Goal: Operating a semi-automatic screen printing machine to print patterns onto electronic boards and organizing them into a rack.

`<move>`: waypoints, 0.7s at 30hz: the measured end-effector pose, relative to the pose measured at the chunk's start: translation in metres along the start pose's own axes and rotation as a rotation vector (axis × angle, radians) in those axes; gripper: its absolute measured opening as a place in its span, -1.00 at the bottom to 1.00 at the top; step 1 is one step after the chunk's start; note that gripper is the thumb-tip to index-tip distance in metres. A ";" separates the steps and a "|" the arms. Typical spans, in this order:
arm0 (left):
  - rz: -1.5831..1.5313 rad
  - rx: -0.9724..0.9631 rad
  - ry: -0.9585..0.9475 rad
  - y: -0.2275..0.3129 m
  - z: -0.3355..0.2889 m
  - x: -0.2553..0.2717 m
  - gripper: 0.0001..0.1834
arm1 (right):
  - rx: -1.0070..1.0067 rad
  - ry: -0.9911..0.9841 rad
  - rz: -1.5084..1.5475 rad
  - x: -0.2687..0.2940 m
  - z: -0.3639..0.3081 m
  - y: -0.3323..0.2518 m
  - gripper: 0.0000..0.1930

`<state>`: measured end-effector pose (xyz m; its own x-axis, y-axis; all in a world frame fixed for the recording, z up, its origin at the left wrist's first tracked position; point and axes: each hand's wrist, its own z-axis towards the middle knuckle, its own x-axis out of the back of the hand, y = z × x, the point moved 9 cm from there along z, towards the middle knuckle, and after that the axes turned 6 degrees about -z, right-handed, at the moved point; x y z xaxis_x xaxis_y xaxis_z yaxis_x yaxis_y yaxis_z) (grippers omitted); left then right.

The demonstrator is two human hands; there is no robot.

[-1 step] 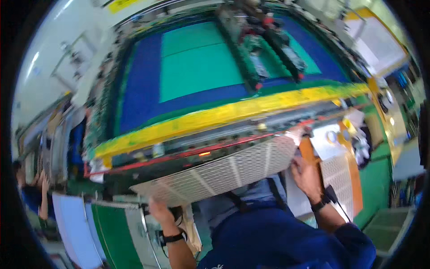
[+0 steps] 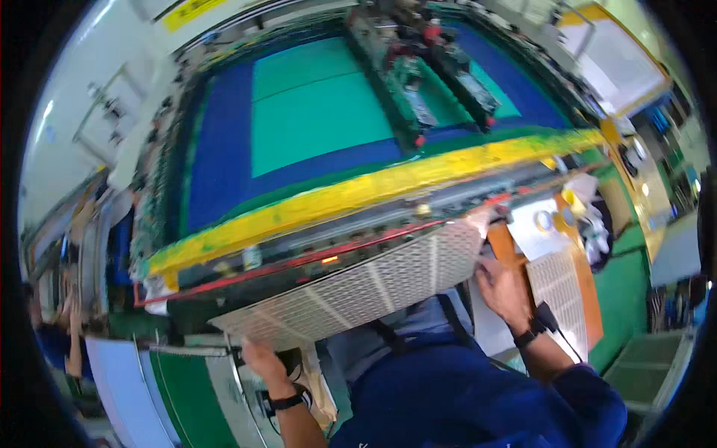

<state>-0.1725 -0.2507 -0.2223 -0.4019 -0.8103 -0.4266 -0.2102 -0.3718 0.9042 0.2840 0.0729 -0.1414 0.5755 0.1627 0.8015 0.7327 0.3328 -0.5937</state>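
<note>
Left hand, right hand clamped on patterned sheet, at opposite ends, far edge near red rail

Navy clothing and dark wristbands, as I see them from here.
Behind the left fingers sits a black wristband; behind the right fingers, another dark band. Farther back I make out a navy top, its short sleeve, and grey-blue trousers.
</note>
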 end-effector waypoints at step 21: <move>0.020 -0.017 0.098 -0.014 0.002 0.026 -0.55 | 0.054 0.057 0.143 0.002 -0.004 0.001 -0.79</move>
<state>-0.1819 -0.2660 -0.2461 -0.3160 -0.8578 -0.4054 -0.1880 -0.3622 0.9129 0.2877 0.0699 -0.1407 0.6936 0.1591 0.7025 0.6220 0.3596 -0.6955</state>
